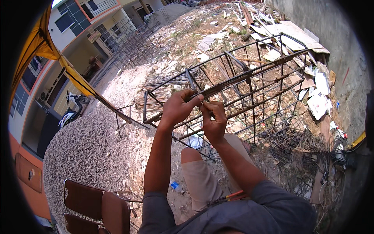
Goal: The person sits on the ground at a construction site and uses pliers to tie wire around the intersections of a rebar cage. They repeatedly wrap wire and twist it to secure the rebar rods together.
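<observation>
A long cage of dark steel rebar point(269, 93) stretches from in front of me toward the far right, its bars joined by bent stirrups. At its near end, my left hand point(177, 108) is closed round an upper bar, thumb pressed forward. Right beside that thumb, my right hand point(214, 120) is closed in a pinch at the same bar. Whatever lies between its fingertips is too small to make out. Pliers with red handles point(235, 195) rest by my lap, partly hidden by my shirt.
A grey gravel heap point(93, 144) rises at left, with brown chairs point(97, 202) below it. Loose rods point(167, 87) lie behind the cage. Tangled wire point(296, 142) and broken boards point(290, 35) litter the right, along a wall point(343, 58). A plastic bottle point(176, 187) lies near my knee.
</observation>
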`<state>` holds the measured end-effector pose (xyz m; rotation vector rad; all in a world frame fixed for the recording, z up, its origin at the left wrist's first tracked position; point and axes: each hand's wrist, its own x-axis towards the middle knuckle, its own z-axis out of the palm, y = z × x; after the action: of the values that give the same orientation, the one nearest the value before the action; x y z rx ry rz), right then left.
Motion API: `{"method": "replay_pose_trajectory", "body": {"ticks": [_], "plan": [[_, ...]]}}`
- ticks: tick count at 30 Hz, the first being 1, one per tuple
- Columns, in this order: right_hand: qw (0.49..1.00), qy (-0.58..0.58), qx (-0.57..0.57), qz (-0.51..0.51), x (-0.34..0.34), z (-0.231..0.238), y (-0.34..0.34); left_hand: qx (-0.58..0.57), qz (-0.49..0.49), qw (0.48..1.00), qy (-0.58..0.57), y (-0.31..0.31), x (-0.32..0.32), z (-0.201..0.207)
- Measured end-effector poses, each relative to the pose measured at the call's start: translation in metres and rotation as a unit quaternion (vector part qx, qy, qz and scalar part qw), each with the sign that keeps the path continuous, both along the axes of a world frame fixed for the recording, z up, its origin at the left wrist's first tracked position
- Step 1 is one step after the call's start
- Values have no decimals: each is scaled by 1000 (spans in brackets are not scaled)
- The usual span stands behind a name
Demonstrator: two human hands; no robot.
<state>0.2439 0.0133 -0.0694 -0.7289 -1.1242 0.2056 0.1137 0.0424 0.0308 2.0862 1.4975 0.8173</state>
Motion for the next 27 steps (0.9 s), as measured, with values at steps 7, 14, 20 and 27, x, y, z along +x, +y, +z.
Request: {"method": "replay_pose_trajectory", "body": {"ticks": [7, 14, 20, 27], "plan": [[894, 260, -173, 321, 5, 5, -1, 64, 56, 994, 75, -8, 16, 10], [823, 290, -223, 435, 20, 8, 10, 64, 67, 993, 72, -9, 17, 8], [915, 140, -215, 311, 37, 36, 6, 6, -13, 1000, 12, 7, -2, -2], [971, -234, -44, 12, 53, 57, 19, 61, 36, 990, 120, 1, 9, 8]]}}
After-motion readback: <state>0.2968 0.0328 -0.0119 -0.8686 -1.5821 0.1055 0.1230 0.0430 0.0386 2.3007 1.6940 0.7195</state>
